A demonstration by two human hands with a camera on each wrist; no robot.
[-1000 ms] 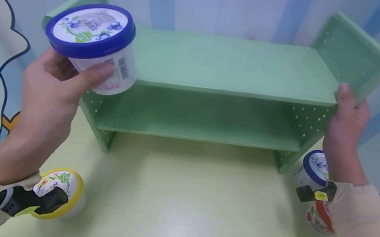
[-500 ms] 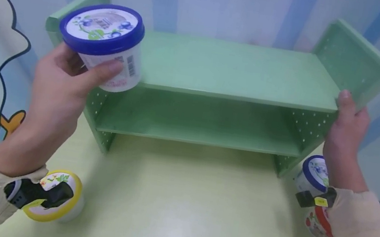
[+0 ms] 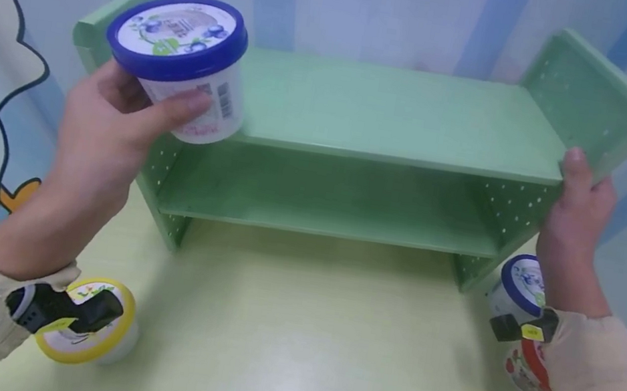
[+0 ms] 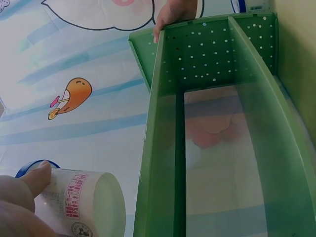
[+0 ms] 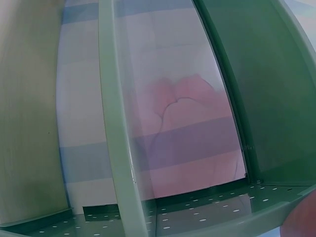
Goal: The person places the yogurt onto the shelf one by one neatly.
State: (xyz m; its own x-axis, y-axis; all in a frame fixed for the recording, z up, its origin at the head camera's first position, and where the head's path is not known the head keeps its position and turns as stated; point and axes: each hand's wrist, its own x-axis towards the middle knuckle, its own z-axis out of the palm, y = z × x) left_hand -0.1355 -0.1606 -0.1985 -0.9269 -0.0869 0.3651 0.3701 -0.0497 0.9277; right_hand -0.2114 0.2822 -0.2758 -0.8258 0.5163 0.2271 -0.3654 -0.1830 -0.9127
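Note:
My left hand (image 3: 107, 131) grips a white paper tub (image 3: 220, 104) with a blue lid and blueberry print, thumb across its front near a barcode. It hangs in the air over the left end of a green two-tier shelf (image 3: 375, 110), slightly tilted. In the left wrist view the tub (image 4: 106, 202) shows its pale base, apart from the shelf's edge. At the other end, my right hand (image 3: 578, 215) holds the right side panel (image 3: 590, 95), thumb on its front edge; its other fingers are mostly hidden. Only a bit of that hand (image 5: 301, 217) shows in the right wrist view.
A yellow-lidded tub (image 3: 124, 343) stands on the pale table (image 3: 299, 328) under my left wrist. Right of the shelf are a blue-lidded tub (image 3: 507, 299) and a red-rimmed tub (image 3: 524, 372), partly behind my right forearm. A blue-striped, cartoon-printed wall (image 3: 372, 8) stands behind.
My left hand has carried the blue-lidded tub a little to the right and slightly up. My right hand keeps its hold on the side panel.

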